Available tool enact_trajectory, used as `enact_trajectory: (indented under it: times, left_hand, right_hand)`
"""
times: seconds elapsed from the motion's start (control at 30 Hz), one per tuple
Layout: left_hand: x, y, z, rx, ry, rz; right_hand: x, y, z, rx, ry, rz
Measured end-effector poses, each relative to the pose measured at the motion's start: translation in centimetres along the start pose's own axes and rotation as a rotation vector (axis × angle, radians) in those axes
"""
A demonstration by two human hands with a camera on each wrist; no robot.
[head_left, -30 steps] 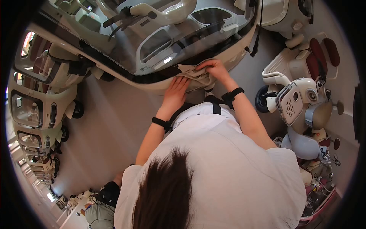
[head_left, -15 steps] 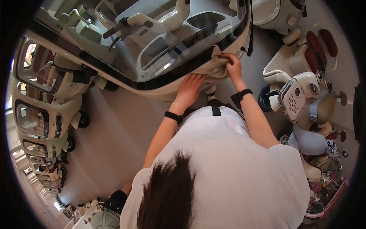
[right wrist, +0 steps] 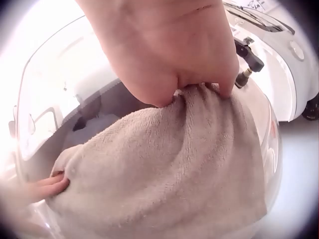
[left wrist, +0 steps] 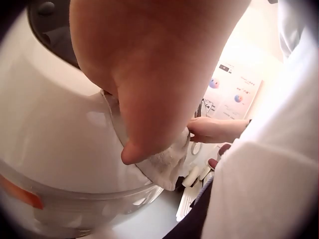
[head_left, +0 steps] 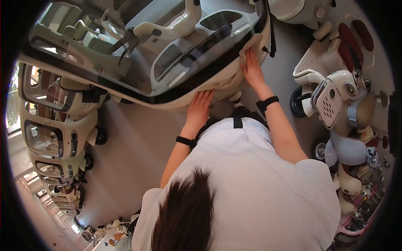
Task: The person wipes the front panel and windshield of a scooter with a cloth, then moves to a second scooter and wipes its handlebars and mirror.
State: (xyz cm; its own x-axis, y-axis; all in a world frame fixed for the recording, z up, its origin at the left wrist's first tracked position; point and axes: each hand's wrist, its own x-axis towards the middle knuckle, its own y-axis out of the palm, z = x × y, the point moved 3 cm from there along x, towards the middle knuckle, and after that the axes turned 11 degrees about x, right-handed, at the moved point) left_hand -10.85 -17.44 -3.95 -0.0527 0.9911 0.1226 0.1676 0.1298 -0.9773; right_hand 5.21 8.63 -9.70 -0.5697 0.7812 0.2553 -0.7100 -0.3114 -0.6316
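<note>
A beige towel (head_left: 228, 85) lies spread along the cream front panel (head_left: 176, 102) of a small vehicle, just below its windshield. My left hand (head_left: 198, 109) rests with straight fingers on the towel's left end. Farther right and higher, my right hand (head_left: 253, 72) presses the other end with its fingers extended. In the right wrist view, the towel (right wrist: 149, 159) has folds gathering under the right palm (right wrist: 169, 50), and left fingertips (right wrist: 52, 186) touch its far corner. The left wrist view shows the left hand (left wrist: 154, 94) over the towel (left wrist: 167, 167), hiding part of it.
A black wiper-like arm (head_left: 272, 39) sticks out by the vehicle's right edge. Cream scooters (head_left: 341, 94) stand along the right side. On the left is a row of small enclosed vehicles (head_left: 50, 138), with grey floor (head_left: 125, 150) between.
The right hand has moved up and right along the panel, its fingers going from pinching the towel to lying straight on it. The towel has gone from bunched to spread.
</note>
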Motion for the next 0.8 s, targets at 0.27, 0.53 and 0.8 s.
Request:
enact_trajectory:
  times: [0.27,0.53,0.8]
  left_hand:
    - [4.6,-0.1,-1.4,0.039,0.059,0.036]
    - [4.9,1.2,-2.1,0.077,0.087,0.075]
    - [4.8,0.5,-2.4,0.107,0.110,0.154]
  right_hand:
    - [3.7,-1.0,-3.9,-0.208,-0.016,-0.145]
    - [2.1,1.4,-1.5,-0.137,0.265,-0.073]
    - [2.5,1.3,0.1,-0.305,0.153,-0.230]
